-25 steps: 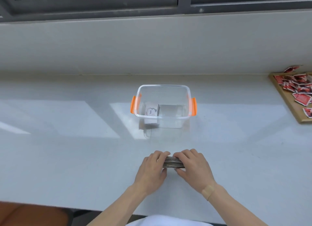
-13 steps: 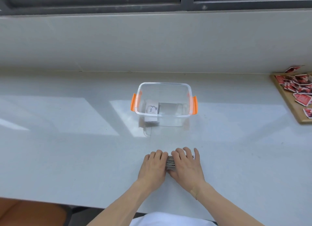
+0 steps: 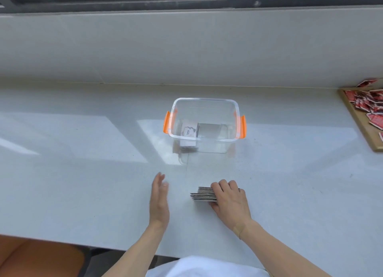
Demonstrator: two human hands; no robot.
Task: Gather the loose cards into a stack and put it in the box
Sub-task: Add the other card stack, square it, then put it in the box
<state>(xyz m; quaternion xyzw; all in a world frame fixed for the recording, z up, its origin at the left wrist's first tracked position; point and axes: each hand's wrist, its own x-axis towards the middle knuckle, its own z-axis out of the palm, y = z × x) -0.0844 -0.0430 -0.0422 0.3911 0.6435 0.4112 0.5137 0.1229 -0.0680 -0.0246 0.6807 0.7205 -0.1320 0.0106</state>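
A stack of cards (image 3: 202,194) with dark edges lies on the white counter, near its front edge. My right hand (image 3: 229,200) grips the stack from above and the right, covering most of it. My left hand (image 3: 159,200) stands on its edge to the left of the stack, fingers straight, apart from the cards and holding nothing. Further back stands a clear plastic box (image 3: 204,106) with orange handles, open at the top. Inside it lie a white card printed "love" (image 3: 188,130) and a grey piece beside it.
A wooden tray (image 3: 359,121) with several red and white packets sits at the counter's right edge. A grey wall and window frame rise behind the counter. An orange-brown seat (image 3: 35,256) shows below the front edge at the lower left.
My left hand has let go of the stack and swung out to the left. My right hand keeps hold of the cards, which now sit slightly fanned.
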